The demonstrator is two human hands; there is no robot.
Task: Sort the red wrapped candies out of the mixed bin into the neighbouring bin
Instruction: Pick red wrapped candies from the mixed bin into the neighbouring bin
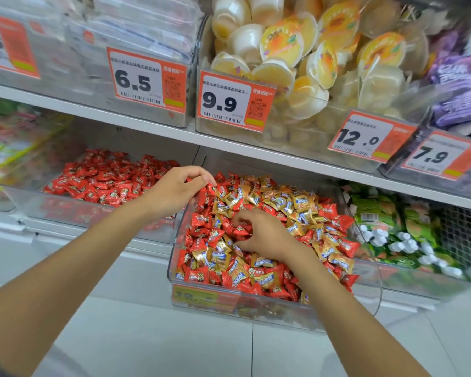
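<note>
A clear mixed bin (370, 289) holds several red and gold wrapped candies heaped together. To its left stands a clear neighbouring bin (33, 210) filled with red wrapped candies (112, 180) only. My left hand (174, 191) hovers over the mixed bin's back left corner, fingers curled, pinching at a red candy (211, 187) there. My right hand (264, 235) lies in the middle of the mixed bin, fingers curled round a red candy (241, 229) in the heap.
Above, a shelf (147, 126) carries clear bins of white packets, yellow jelly cups (297, 50) and purple packets, with orange price tags (147, 77) at their fronts. A bin of green packets (386, 221) sits right of the mixed bin. White floor tiles lie below.
</note>
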